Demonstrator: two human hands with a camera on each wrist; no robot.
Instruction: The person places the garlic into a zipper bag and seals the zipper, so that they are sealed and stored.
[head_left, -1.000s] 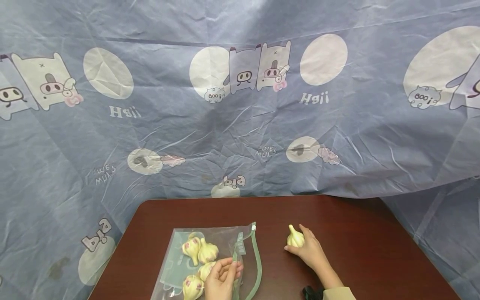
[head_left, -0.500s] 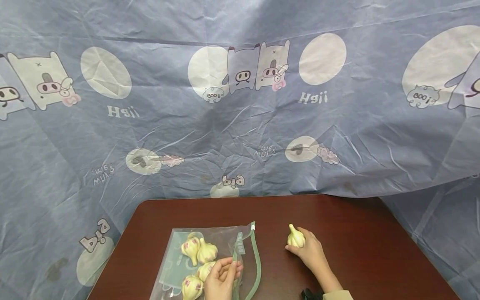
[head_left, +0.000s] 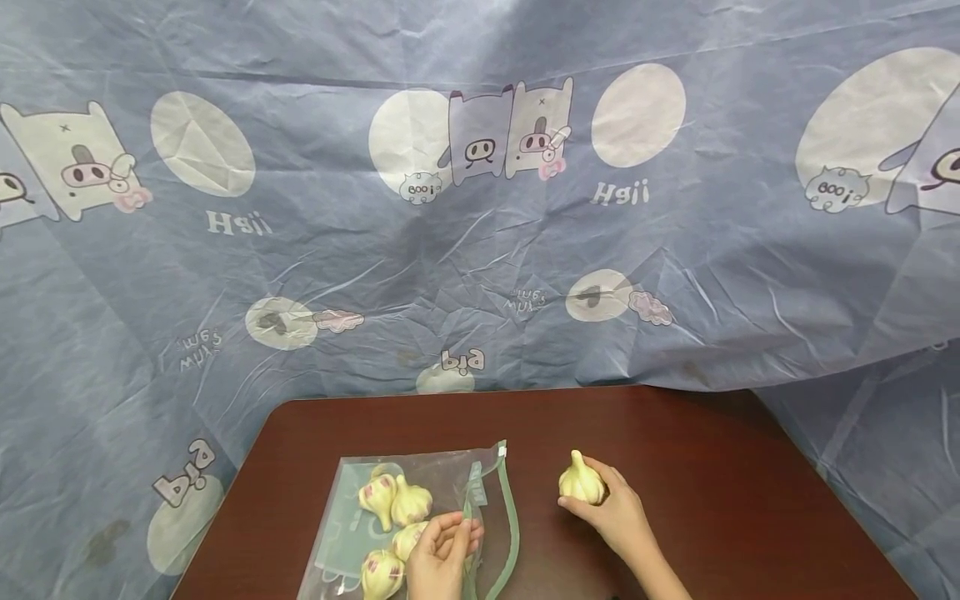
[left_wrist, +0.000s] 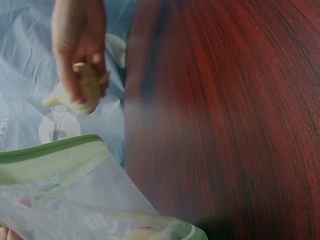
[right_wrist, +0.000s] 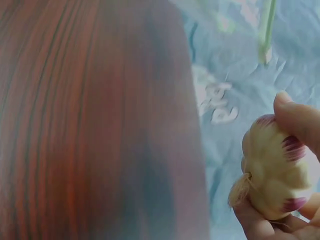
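My right hand (head_left: 622,517) grips a garlic bulb (head_left: 581,481) above the right half of the table, its stem pointing up. In the right wrist view the thumb and fingers hold that garlic bulb (right_wrist: 275,165), which shows purple patches and a tuft of roots. A clear zip bag (head_left: 442,471) with a green-edged mouth lies to the left, its mouth facing right. My left hand (head_left: 442,554) pinches the edge of the bag's mouth. Inside lie several garlic bulbs (head_left: 411,502), one partly hidden behind the left hand.
The dark reddish-brown table (head_left: 720,467) reaches back to a hanging blue-grey cloth (head_left: 480,250) printed with cartoon pigs. The green zip strip (head_left: 512,521) of the bag's mouth bulges toward the right hand.
The right hand has moved slightly left toward the bag with its garlic bulb, whose body now shows more fully. The left hand keeps its pinch on the bag. The head view has shifted slightly.
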